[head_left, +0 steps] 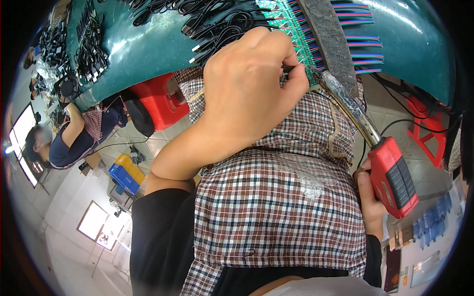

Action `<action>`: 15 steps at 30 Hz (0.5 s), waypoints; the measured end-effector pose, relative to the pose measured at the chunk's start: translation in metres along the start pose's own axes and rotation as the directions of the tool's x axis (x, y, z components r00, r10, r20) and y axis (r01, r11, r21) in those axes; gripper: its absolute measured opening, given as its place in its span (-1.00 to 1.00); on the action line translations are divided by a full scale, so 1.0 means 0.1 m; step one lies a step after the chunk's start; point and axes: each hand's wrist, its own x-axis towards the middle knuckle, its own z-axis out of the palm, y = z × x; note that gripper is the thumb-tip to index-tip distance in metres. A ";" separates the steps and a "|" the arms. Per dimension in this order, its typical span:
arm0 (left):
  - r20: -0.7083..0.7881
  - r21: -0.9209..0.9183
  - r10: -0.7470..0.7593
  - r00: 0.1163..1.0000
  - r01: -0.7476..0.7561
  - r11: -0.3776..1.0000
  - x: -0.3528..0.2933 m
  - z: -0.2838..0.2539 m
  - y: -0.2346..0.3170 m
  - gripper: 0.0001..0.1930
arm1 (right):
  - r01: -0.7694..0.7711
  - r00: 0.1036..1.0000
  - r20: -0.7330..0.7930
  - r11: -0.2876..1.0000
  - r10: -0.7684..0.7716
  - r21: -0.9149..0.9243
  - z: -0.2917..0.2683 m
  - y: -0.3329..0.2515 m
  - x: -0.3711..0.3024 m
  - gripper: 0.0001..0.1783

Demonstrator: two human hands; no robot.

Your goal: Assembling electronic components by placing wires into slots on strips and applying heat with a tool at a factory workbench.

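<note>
My left hand [247, 79] is closed in a pinch over the near end of a green circuit board strip [296, 37]. What looks like the end of a black cable shows between its thumb and forefinger, mostly hidden by the hand. My right hand [370, 195] is wrapped round the red and black handle of a soldering iron [392, 177]. The iron's metal barrel slants up and left, its tip close to the board's edge beside my left fingertips. Whether the tip touches the board I cannot tell. A dark grey bar [328, 39] lies across the coloured ribbon wires [363, 43] right of the board.
Black cables with metal plugs [217, 37] pile up left of the board on the green tabletop [143, 47]. Another cable bundle [91, 49] lies farther left. Red stools [160, 101] stand below the table. A co-worker [74, 135] sits at the left. Loose cords [419, 121] hang at the right.
</note>
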 end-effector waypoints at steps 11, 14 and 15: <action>-0.037 0.009 0.010 0.999 -0.010 1.000 0.01 0.05 0.02 -0.80 | 0.011 1.000 0.009 0.998 -0.012 0.059 0.00 -0.02 0.07 -0.67; -0.041 0.011 0.015 0.999 -0.015 1.000 0.01 0.05 0.02 -0.80 | 0.035 0.997 0.073 0.998 -0.039 0.048 -0.05 0.01 0.09 -0.65; -0.041 0.013 0.015 0.999 -0.014 1.000 0.01 0.05 0.02 -0.80 | 0.036 0.996 0.074 0.998 -0.039 0.050 -0.05 0.01 0.09 -0.65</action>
